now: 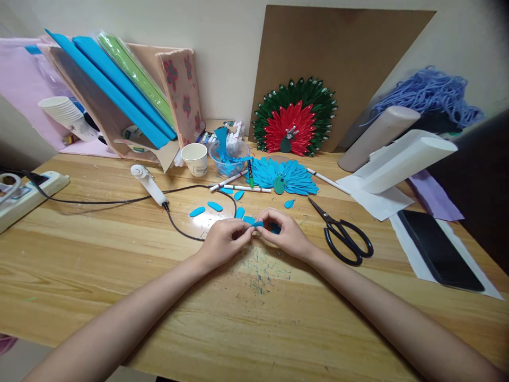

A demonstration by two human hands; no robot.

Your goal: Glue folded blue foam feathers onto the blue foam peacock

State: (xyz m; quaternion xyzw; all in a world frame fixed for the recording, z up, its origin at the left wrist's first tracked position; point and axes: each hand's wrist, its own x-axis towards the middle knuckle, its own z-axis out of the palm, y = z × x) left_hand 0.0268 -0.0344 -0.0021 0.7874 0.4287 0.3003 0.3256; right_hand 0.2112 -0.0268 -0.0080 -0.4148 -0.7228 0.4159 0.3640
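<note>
My left hand and my right hand meet at the middle of the wooden table, fingers pinched together on one small blue paper petal. Several loose blue petals lie just beyond my hands. Behind them lies a blue paper peacock fan with a dark green body. A red and green peacock fan leans against a brown board at the back.
Black scissors lie right of my right hand. A white glue gun with a black cord lies to the left, near a power strip. A paper cup, a plastic bowl, markers, a black phone and stacked paper sheets surround the work spot.
</note>
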